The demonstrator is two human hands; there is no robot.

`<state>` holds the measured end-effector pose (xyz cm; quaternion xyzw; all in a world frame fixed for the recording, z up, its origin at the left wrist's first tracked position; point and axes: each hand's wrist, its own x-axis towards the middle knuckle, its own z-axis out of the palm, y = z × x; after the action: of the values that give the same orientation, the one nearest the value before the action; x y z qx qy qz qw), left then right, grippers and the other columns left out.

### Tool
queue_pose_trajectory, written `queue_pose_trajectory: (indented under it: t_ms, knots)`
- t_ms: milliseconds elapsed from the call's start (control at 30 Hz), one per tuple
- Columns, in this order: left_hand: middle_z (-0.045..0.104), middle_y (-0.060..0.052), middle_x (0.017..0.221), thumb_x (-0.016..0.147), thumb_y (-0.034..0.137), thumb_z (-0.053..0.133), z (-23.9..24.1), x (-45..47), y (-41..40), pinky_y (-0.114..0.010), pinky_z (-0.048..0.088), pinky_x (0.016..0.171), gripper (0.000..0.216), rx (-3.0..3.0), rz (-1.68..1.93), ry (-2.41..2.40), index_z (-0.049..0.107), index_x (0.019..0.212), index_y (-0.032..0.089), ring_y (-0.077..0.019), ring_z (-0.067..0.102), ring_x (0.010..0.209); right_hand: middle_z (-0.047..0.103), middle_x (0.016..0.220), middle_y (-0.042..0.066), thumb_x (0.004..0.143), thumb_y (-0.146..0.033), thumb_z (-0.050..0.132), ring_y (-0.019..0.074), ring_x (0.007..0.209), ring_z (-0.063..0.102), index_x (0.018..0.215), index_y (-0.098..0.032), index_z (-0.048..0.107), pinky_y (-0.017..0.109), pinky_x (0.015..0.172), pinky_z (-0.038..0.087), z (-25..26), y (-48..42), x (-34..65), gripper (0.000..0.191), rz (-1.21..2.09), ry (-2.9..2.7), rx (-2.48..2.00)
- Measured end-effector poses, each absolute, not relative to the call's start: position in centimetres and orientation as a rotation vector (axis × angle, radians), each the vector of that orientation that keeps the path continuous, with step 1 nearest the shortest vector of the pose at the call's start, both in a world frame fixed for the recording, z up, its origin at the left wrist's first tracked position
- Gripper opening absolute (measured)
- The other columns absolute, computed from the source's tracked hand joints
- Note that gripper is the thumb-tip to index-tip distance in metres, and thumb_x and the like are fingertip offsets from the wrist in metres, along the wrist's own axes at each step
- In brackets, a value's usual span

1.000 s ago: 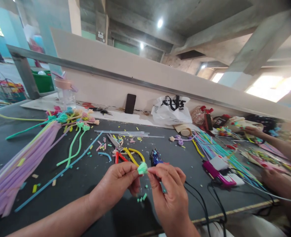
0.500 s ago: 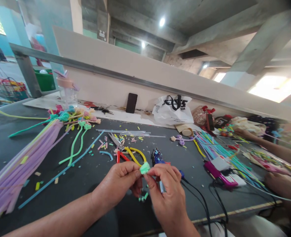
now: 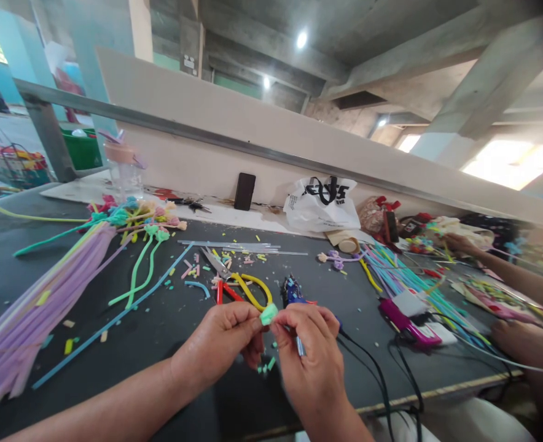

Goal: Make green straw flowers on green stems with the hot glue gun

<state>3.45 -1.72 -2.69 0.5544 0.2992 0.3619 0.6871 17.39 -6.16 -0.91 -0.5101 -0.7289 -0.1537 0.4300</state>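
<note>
A small mint-green bud of fuzzy chenille stem (image 3: 268,314) is pinched between my two hands above the dark table. My left hand (image 3: 228,334) grips its left side between thumb and fingers, and my right hand (image 3: 311,344) has thumb and fingertips closed on its right side. Just beyond lie scissors with yellow handles (image 3: 257,288) and a red-handled tool (image 3: 230,293), partly covered by my left hand. Behind my right hand is a blue corded tool (image 3: 293,291) that looks like a glue gun. Green cut bits (image 3: 268,364) lie beneath my hands.
Purple chenille stems (image 3: 64,288) and finished-looking coloured flowers (image 3: 128,215) lie left. Clear sticks (image 3: 244,247) and scraps lie ahead, with a phone (image 3: 244,191) and white bag (image 3: 322,205) behind. At right are more stems (image 3: 419,288), a magenta device (image 3: 410,322) and another person's arms (image 3: 506,264).
The green bud has turned slightly and shifted a little left between my fingers. Both hands keep their pinch. The other person's far hand at right has moved slightly.
</note>
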Motion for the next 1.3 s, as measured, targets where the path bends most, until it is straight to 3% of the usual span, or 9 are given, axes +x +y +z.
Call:
queue_pose_trajectory:
  t_ms: [233, 333, 467, 667, 833, 1033, 1133, 1300]
  knots:
    - [0.057, 0.000, 0.051, 0.079, 0.037, 0.056, -2.5, 3.4, -1.9, -0.022, 0.045, 0.048, 0.031, 1.162, 0.785, 0.609, 0.054, 0.058, 0.013, -0.0093, 0.053, 0.044, 0.062, 0.068, -0.002, 0.083, -0.013, 0.053, 0.0135, 0.066, 0.059, 0.072, -0.021, 0.054, 0.035, 0.080, 0.033, -0.9, -6.3, 17.5, 0.014, -0.353, -1.838, -1.207]
    - [0.055, 0.001, 0.050, 0.080, 0.038, 0.056, -2.5, 3.3, -1.7, -0.020, 0.044, 0.043, 0.031, 1.079, 0.767, 0.530, 0.054, 0.062, 0.013, -0.0083, 0.050, 0.042, 0.064, 0.082, 0.003, 0.085, -0.016, 0.050, 0.0168, 0.079, 0.059, 0.088, -0.021, 0.058, 0.033, 0.076, 0.042, -0.9, -6.4, 18.3, 0.010, -0.262, -1.770, -1.225]
    - [0.054, 0.002, 0.052, 0.081, 0.038, 0.055, -2.6, 2.8, -1.3, -0.014, 0.031, 0.031, 0.025, 0.925, 0.616, 0.419, 0.056, 0.073, 0.014, -0.0048, 0.042, 0.033, 0.062, 0.101, 0.008, 0.087, -0.017, 0.048, 0.0179, 0.089, 0.060, 0.108, -0.021, 0.057, 0.030, 0.075, 0.049, -0.9, -6.2, 19.0, 0.024, -0.092, -1.732, -1.249]
    - [0.053, 0.001, 0.055, 0.084, 0.038, 0.052, -2.3, 2.4, -1.1, -0.015, 0.018, 0.032, 0.027, 0.930, 0.528, 0.347, 0.058, 0.083, 0.012, -0.0010, 0.034, 0.032, 0.065, 0.095, 0.006, 0.084, -0.017, 0.053, 0.0165, 0.085, 0.063, 0.099, -0.022, 0.063, 0.027, 0.072, 0.052, -0.9, -5.8, 18.8, 0.018, 0.125, -1.791, -1.173]
    - [0.053, 0.002, 0.060, 0.080, 0.039, 0.058, -2.4, 2.5, -0.9, -0.016, 0.014, 0.033, 0.026, 1.017, 0.555, 0.385, 0.056, 0.081, 0.013, -0.0004, 0.036, 0.034, 0.068, 0.082, 0.004, 0.081, -0.022, 0.057, 0.0165, 0.074, 0.063, 0.091, -0.021, 0.066, 0.028, 0.068, 0.052, -0.9, -5.6, 18.6, 0.013, 0.038, -1.743, -1.267]
    - [0.051, 0.003, 0.058, 0.081, 0.036, 0.057, -2.6, 2.6, -0.9, -0.016, 0.017, 0.034, 0.024, 1.050, 0.614, 0.415, 0.057, 0.076, 0.012, -0.0006, 0.032, 0.036, 0.067, 0.085, 0.004, 0.082, -0.022, 0.057, 0.0160, 0.074, 0.062, 0.099, -0.021, 0.063, 0.028, 0.067, 0.052, -0.9, -5.8, 18.6, 0.018, 0.059, -1.757, -1.260]
    - [0.052, 0.003, 0.057, 0.081, 0.034, 0.057, -2.7, 2.7, -1.0, -0.017, 0.015, 0.034, 0.023, 1.044, 0.621, 0.443, 0.056, 0.074, 0.012, -0.0008, 0.032, 0.035, 0.064, 0.086, 0.005, 0.082, -0.019, 0.056, 0.0158, 0.074, 0.060, 0.096, -0.020, 0.061, 0.028, 0.066, 0.049, -0.9, -6.1, 18.5, 0.015, -0.109, -1.717, -1.245]
    - [0.055, 0.002, 0.057, 0.080, 0.034, 0.057, -2.8, 2.9, -0.8, -0.016, 0.015, 0.034, 0.025, 1.079, 0.649, 0.529, 0.054, 0.068, 0.013, -0.0012, 0.036, 0.035, 0.065, 0.079, 0.001, 0.081, -0.014, 0.058, 0.0165, 0.076, 0.060, 0.086, -0.021, 0.061, 0.035, 0.078, 0.040, -0.8, -6.2, 18.2, 0.010, -0.415, -1.779, -1.197]
